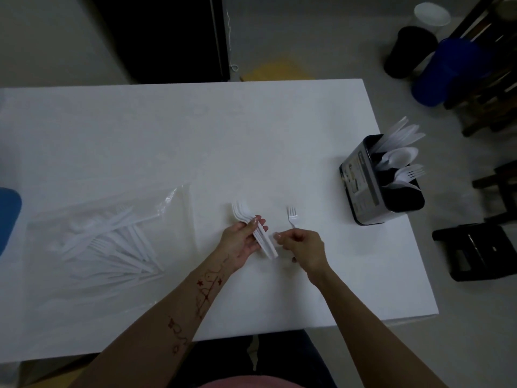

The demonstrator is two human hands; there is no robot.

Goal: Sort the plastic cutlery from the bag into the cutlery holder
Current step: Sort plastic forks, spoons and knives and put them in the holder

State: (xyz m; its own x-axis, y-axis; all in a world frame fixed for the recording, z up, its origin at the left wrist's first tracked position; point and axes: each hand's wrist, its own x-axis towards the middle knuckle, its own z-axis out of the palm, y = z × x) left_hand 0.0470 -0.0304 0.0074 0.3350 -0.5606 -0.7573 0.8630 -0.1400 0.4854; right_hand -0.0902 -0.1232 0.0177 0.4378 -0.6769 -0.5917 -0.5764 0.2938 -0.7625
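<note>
My left hand (240, 242) grips a stacked bundle of white plastic forks (251, 228), heads pointing away from me. Just to its right, my right hand (300, 246) pinches the handle of a single white fork (292, 215), tines pointing away. Both hands hover over the white table (195, 141) near its front middle. A clear plastic bag (98, 242) lies flat at the left with several white cutlery pieces inside. At the table's right edge stands the black cutlery holder (363, 183), with knives at the back, spoons in the middle and forks in front.
A blue object (8, 217) pokes in at the table's left edge. On the floor to the right are a black stool (475, 250), dark chairs, a blue bin (444, 71), a black bin (408, 51) and a white bucket (430, 15).
</note>
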